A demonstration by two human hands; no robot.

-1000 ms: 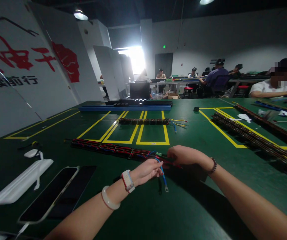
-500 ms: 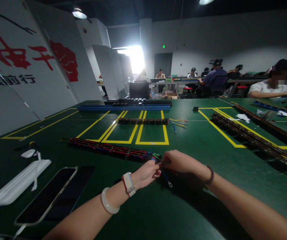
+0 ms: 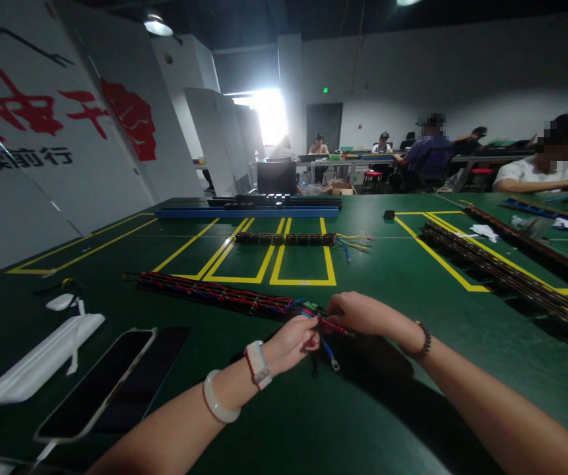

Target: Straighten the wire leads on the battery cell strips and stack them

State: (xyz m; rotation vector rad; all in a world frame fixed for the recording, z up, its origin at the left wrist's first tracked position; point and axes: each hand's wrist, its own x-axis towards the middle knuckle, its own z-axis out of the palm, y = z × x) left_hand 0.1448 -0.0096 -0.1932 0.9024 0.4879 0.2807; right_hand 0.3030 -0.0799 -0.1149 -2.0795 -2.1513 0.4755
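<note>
A long dark wire harness [image 3: 219, 294] wrapped in red and blue leads lies slantwise on the green table. At its right end, colored wires come loose. My left hand [image 3: 293, 343], closed, pinches the wires there; a blue wire [image 3: 332, 357] with a metal ring terminal hangs down past its fingers. Beside it my right hand [image 3: 360, 315] is curled over the same bundle, its fingertips partly hidden. A red wire [image 3: 337, 328] with a metal end sticks out under the right hand.
A shorter harness [image 3: 284, 239] lies farther back, behind yellow tape outlines. Two phones [image 3: 100, 376] and a white pouch [image 3: 41, 359] lie at the left. More long harnesses [image 3: 491, 264] run along the right, where a person in a white shirt [image 3: 536, 175] sits.
My right hand has shifted slightly right, and a red wire now shows beneath it. My left hand keeps its grip on the wires, almost in place.
</note>
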